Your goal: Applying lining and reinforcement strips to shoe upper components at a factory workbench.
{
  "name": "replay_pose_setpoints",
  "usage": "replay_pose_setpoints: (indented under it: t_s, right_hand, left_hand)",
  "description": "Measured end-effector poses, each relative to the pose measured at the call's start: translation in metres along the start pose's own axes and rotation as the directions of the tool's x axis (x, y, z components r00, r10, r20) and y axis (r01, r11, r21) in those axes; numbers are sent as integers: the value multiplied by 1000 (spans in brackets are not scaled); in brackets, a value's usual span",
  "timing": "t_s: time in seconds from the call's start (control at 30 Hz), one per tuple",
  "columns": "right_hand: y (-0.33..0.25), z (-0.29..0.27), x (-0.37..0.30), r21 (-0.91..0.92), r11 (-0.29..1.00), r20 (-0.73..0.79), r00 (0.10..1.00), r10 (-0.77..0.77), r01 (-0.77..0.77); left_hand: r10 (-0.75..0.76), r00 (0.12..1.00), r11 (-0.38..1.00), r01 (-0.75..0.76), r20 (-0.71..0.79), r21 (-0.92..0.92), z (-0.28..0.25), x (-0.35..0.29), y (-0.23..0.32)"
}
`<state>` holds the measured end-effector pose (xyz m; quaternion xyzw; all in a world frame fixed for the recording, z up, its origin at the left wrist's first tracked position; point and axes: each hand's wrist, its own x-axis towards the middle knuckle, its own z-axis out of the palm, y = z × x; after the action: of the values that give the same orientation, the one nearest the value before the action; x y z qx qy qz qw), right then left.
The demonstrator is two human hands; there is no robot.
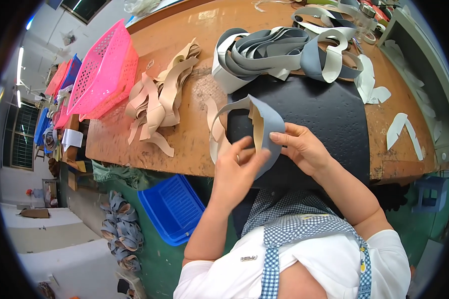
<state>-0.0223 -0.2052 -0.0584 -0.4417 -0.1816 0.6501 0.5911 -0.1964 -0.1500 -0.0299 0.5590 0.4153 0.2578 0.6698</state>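
A curved grey-blue strip with a beige inner layer (273, 118), like a cut shoe-upper piece, stands bent in a loop between my hands. My right hand (304, 149) pinches its right edge, thumb on the grey-blue face and fingers behind. My left hand (240, 172), with a ring on one finger, closes on its inner, beige side; its fingertips are partly hidden by the strip. A pale pinkish strip (214, 127) hangs just left of the loop. Under my hands lies a black mat (329, 124) at the front of the wooden table (194, 144).
Grey-blue strips (264, 50) are heaped behind the mat, and beige strips (159, 99) lie to the left. A pink basket (105, 74) stands at the table's left edge. White cut pieces (404, 132) lie right. A blue basket (172, 209) and bundled strips (120, 229) are on the floor.
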Motion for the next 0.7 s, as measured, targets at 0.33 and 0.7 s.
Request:
replay_pose_setpoints:
  t_s: [0.33, 0.7]
  right_hand:
    - [-3, 22, -5, -27, 998, 73, 996, 51, -50]
    - [16, 27, -6, -217, 962, -83, 978, -189, 168]
  left_hand:
    - [31, 999, 967, -28, -6, 251, -13, -11, -12]
    - [102, 995, 964, -94, -20, 248, -8, -8, -10]
